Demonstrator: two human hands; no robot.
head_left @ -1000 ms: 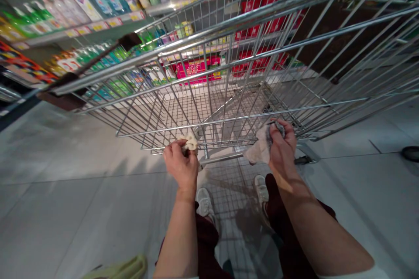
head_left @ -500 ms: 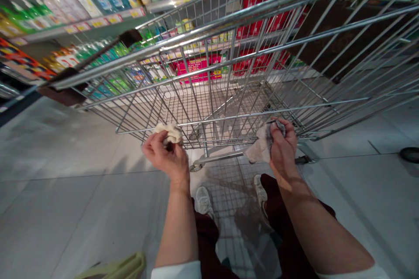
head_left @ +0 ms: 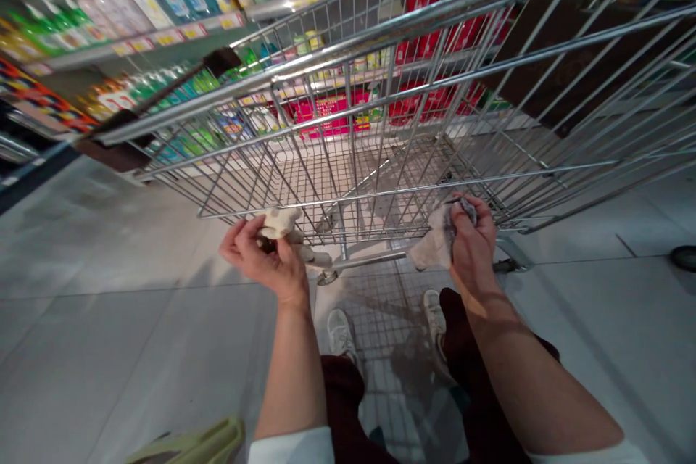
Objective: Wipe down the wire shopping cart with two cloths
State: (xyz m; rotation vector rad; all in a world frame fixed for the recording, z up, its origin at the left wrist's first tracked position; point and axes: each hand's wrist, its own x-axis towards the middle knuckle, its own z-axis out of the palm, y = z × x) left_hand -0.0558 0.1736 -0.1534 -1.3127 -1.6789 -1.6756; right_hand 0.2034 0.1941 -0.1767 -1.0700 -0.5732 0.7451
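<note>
A wire shopping cart (head_left: 348, 118) stands side-on before me. My left hand (head_left: 266, 257) is closed around a cream cloth (head_left: 280, 222) beside the lower left edge of the basket, with part of the cloth hanging to the right. At the basket's lower right side, my right hand (head_left: 474, 235) grips a grey cloth (head_left: 432, 246), whose loose end hangs to the left of my fingers. Whether either cloth touches the wires, I cannot tell.
Shelves (head_left: 196, 30) with bottles and tubs run behind the cart. A dark brown panel (head_left: 565, 65) is at the cart's right end. An olive-green object (head_left: 209, 442) lies on the floor at the lower left. My shoes are below the cart.
My left hand has moved slightly left, and more of the cream cloth now shows, trailing to its right. My right hand is nearly where it was.
</note>
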